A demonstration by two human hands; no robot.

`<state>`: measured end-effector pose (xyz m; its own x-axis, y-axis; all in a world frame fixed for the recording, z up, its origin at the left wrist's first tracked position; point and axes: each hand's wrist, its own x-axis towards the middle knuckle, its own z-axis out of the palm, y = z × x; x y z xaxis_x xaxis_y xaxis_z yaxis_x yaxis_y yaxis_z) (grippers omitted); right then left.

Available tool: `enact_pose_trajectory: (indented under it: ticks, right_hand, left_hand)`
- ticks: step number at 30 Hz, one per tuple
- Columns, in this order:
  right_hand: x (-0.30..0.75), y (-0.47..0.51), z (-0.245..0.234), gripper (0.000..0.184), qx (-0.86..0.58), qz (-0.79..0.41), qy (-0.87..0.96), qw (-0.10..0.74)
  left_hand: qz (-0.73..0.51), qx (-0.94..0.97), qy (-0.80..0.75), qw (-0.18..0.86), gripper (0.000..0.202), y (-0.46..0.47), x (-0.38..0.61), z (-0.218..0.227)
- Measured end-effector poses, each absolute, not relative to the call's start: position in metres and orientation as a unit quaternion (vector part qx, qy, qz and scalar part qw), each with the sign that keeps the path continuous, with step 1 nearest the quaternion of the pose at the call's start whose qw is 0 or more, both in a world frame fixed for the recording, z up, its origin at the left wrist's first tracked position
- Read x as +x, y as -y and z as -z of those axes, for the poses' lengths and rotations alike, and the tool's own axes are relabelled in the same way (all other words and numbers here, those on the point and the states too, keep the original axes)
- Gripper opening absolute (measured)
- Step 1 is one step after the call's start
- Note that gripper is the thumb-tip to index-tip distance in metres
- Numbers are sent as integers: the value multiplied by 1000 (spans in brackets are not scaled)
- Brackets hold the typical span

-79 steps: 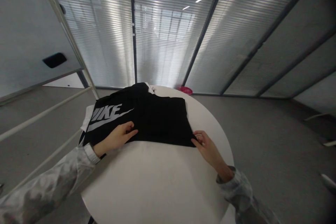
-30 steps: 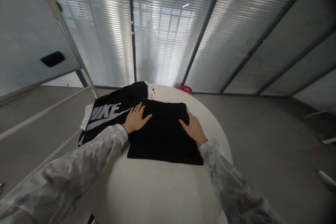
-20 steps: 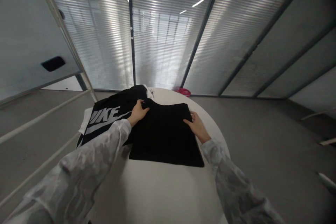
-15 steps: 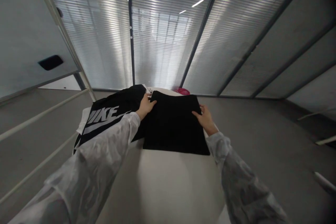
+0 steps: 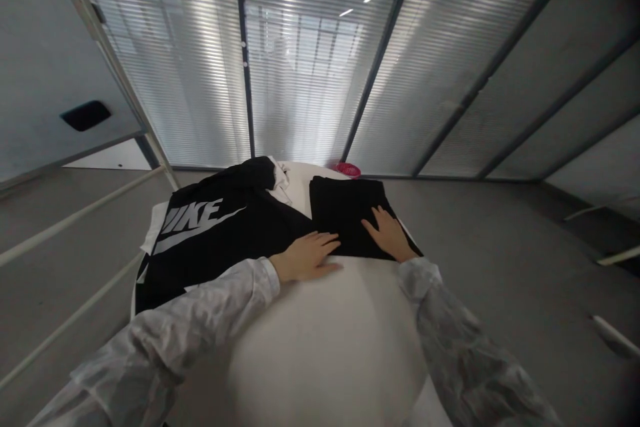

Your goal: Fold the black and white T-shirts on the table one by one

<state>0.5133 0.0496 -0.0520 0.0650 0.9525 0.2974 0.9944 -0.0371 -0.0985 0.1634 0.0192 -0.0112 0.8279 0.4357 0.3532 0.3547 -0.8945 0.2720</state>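
Observation:
A folded black cloth (image 5: 345,210), perhaps a garment, lies on the white table (image 5: 330,340) ahead of me. My right hand (image 5: 387,232) rests on its right part, fingers spread flat. At the cloth's near left corner is my left hand (image 5: 307,255), fingers stretched out and apart, with nothing gripped. To the left, partly behind my left arm, lies a black garment (image 5: 260,217) with white NIKE lettering and white parts. Its right side reaches up to the folded cloth.
A pink-red object (image 5: 348,169) sits at the table's far edge. White rails (image 5: 83,213) of a frame stand at left under a grey panel (image 5: 45,67). Beyond the table is a glass wall with blinds (image 5: 305,80). Grey floor (image 5: 490,260) spreads to the right.
The black cloth has moved right and away and lies flat. My left hand has let go of its upper left corner and come down to its near edge; my right hand has opened onto it.

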Motion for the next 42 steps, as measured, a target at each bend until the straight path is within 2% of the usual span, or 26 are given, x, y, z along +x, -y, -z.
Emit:
enact_pose_trajectory:
  ticks: [3, 8, 11, 17, 23, 27, 30, 35, 42]
  right_hand:
    - [514, -33, 50, 78, -711, 100, 683, 137]
    - [508, -18, 49, 85, -714, 91, 683, 127]
    - [507, -21, 47, 88, -720, 81, 676, 133]
    - [521, -24, 42, 78, -781, 51, 601, 161]
    - [550, -21, 50, 77, -821, 33, 543, 174]
    - [546, -22, 45, 72, -822, 93, 529, 187]
    - [522, -30, 31, 71, -759, 149, 600, 201]
    - [480, -68, 21, 74, -609, 65, 778, 139]
    - [511, -134, 33, 78, -684, 17, 724, 88]
  left_hand:
    - [-219, 942, -235, 96, 68, -3, 163, 20]
    - [-269, 902, -326, 89, 35, -3, 162, 22]
    - [-263, 903, -331, 75, 26, -7, 163, 23]
    - [-257, 905, -335, 56, 24, -9, 161, 25]
    - [-260, 907, -325, 70, 24, -8, 156, 23]
    - [-262, 909, -316, 71, 26, -7, 154, 22]
    - [-264, 908, -317, 70, 27, -6, 154, 22]
    - [-258, 913, -307, 77, 27, -7, 154, 22]
    - [-251, 919, -294, 77, 29, -10, 152, 24]
